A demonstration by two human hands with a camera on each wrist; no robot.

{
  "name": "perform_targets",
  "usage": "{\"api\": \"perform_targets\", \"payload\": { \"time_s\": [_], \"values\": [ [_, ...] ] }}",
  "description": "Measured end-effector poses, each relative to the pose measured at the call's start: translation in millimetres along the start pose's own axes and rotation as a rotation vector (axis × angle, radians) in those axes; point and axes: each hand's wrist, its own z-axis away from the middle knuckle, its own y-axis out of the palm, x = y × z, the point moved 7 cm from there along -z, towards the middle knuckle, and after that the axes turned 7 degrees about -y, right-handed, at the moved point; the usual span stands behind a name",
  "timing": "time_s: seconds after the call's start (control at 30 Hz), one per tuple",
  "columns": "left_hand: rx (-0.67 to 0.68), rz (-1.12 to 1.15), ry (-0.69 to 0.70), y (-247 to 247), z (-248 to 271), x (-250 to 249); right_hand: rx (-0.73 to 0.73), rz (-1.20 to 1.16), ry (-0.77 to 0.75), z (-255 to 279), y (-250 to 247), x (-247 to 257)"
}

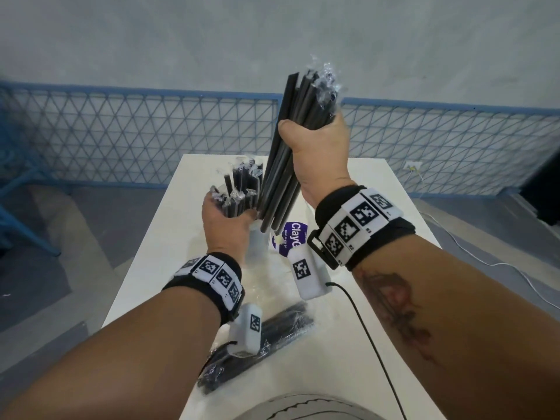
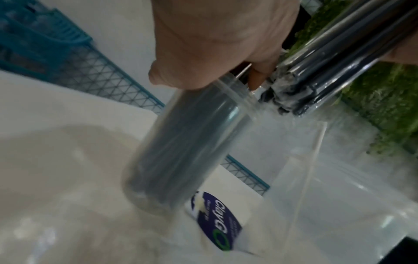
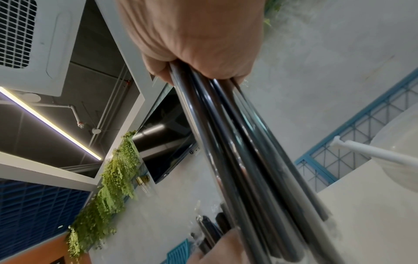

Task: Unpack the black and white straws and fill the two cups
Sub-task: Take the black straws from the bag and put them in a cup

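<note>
My right hand (image 1: 321, 156) fisted round black straws (image 1: 291, 140), left hand (image 1: 227, 225) clutching the straw-filled cup (image 2: 181, 151).

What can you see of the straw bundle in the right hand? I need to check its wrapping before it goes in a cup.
The bundle is a fistful of long, glossy black straws, each seemingly in its own clear film, which crinkles loose at the top ends. The right hand grips it near the top, fingers curled round. It is held nearly upright in the air, fanning out slightly. Its lower ends hang beside the left hand, just above a clear cup that already holds dark straws.
</note>
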Motion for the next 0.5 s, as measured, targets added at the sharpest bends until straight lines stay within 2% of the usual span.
{"api": "perform_targets", "payload": {
  "time_s": [0.2, 0.5],
  "values": [
    [-0.089, -0.365, 0.092, -8.5, -13.6, -7.6, -0.065, 0.023, -0.036, -9.2, 11.3, 3.0],
    [-0.11, -0.469, 0.206, -11.5, -8.9, -12.4, -0.145, -0.05, -0.015, -8.0, 10.7, -5.8]
  ]
}}
